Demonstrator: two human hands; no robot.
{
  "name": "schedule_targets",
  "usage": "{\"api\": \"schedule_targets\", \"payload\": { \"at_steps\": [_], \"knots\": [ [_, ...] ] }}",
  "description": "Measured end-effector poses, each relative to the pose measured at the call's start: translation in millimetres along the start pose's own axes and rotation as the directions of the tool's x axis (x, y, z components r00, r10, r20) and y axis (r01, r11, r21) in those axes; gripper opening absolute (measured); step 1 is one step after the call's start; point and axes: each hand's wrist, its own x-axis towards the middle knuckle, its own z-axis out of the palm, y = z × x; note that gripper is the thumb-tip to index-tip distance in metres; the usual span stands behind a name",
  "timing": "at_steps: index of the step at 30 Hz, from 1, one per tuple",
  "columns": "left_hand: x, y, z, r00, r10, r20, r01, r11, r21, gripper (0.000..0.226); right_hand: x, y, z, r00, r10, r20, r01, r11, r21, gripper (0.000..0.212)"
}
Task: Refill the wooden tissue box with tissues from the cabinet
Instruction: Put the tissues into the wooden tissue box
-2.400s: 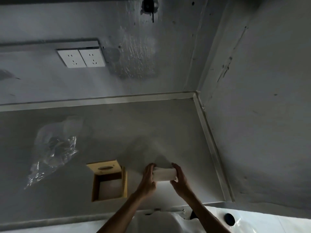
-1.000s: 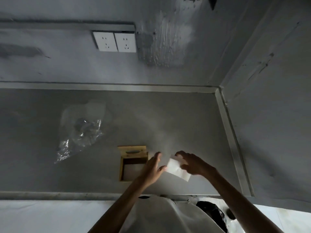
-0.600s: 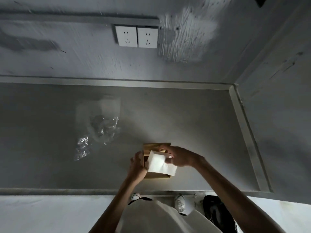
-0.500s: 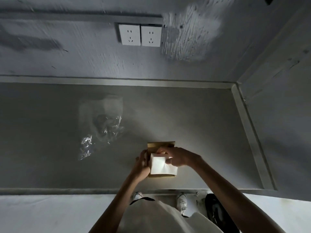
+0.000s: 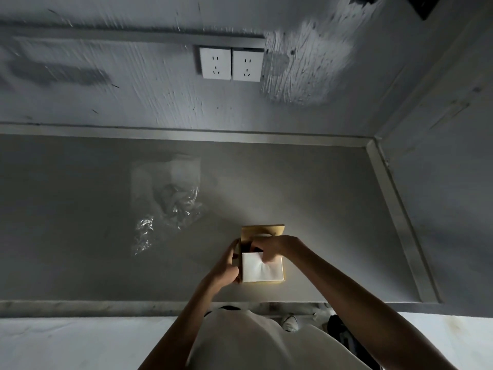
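Observation:
The wooden tissue box stands open on the grey counter near its front edge, its lid with an oval slot raised at the far side. A white stack of tissues lies inside the box and fills most of it. My right hand reaches in from the right, its fingertips pinching and pressing the stack's far edge. My left hand is wrapped around the box's left side wall.
A crumpled clear plastic bag lies on the counter to the left of the box. Two white wall sockets sit above the back ledge. A raised rim bounds the counter on the right. The counter's front edge is close to my body.
The tissue stack went from my hands above the counter, right of the box, down into the open box. My left hand moved onto the box's side. The view shifted left.

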Motion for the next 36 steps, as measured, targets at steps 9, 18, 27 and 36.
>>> {"api": "schedule_targets", "payload": {
  "at_steps": [9,18,27,36],
  "knots": [
    [7.1,-8.4,2.8,0.997,0.059,-0.039,-0.058,0.998,0.038,0.074,13.6,-14.8,20.2,0.993,0.11,-0.038,-0.111,0.993,-0.043,0.044],
    [8.5,-13.2,8.2,0.988,0.119,-0.098,-0.111,0.991,0.077,0.059,8.5,-11.7,31.9,0.993,0.048,-0.104,-0.038,0.995,0.095,0.065],
    [-5.2,-27.1,35.2,0.887,0.452,-0.096,-0.302,0.725,0.619,0.041,-26.5,19.3,93.5,0.633,0.083,-0.77,0.021,0.992,0.124,0.036],
    [0.7,-22.1,33.5,0.88,0.467,-0.089,-0.289,0.676,0.678,0.035,-29.1,16.7,111.9,0.653,0.353,-0.67,-0.029,0.895,0.444,0.044]
  ]
}}
